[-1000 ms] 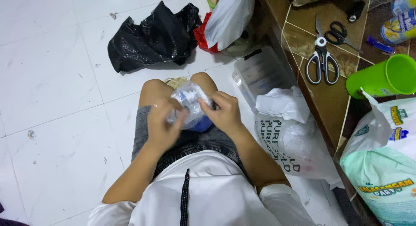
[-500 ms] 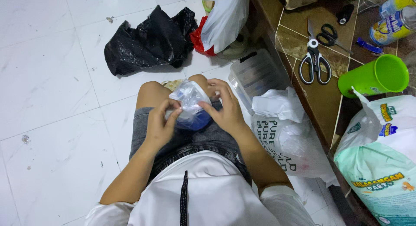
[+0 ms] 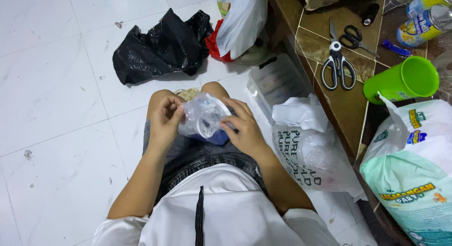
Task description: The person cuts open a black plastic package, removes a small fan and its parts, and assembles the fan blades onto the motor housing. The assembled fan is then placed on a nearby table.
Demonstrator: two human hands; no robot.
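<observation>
Over the lap, left hand (image 3: 165,121) and right hand (image 3: 245,128) pinch a light, crinkly clear plastic bag (image 3: 203,116) by its edges

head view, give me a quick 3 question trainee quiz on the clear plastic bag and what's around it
1. True or false: both hands hold the clear plastic bag over the lap.
2. Which lies on the floor beyond the knees? A) black plastic bag B) blue bucket C) broom
3. What colour is the cup lying on its side on the brown ledge?

Key: 1 true, left hand and right hand both grip it. 2 A. 3 green.
</observation>
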